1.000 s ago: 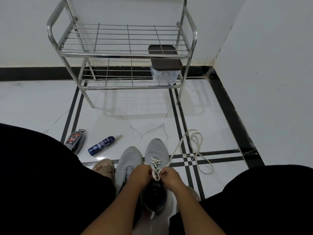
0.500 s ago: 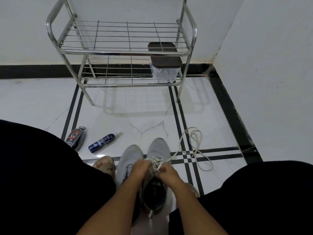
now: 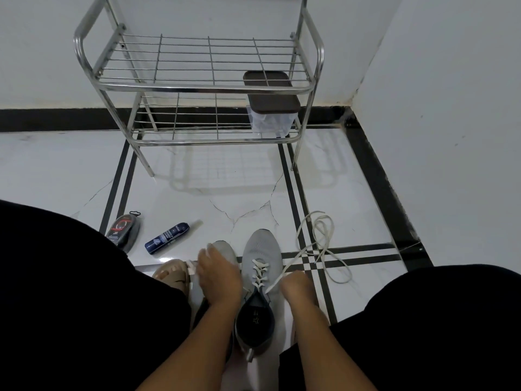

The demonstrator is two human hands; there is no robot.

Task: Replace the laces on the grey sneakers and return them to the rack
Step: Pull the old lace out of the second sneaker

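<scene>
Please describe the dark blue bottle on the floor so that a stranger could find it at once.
Start at the steel shoe rack by the wall and look down to the floor before its left legs. There the dark blue spray bottle lies on its side, slim, with a clear cap, unlike the wider grey shoe polish sponge to its left.

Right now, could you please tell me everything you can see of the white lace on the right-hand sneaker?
The white lace is a flat, cloth-looking cord. It criss-crosses the eyelets of the right grey sneaker, runs taut from the top eyelets to the right hand, which pinches it, and its free length lies in loose loops on the tiled floor to the sneaker's right, across the black stripes.
</scene>
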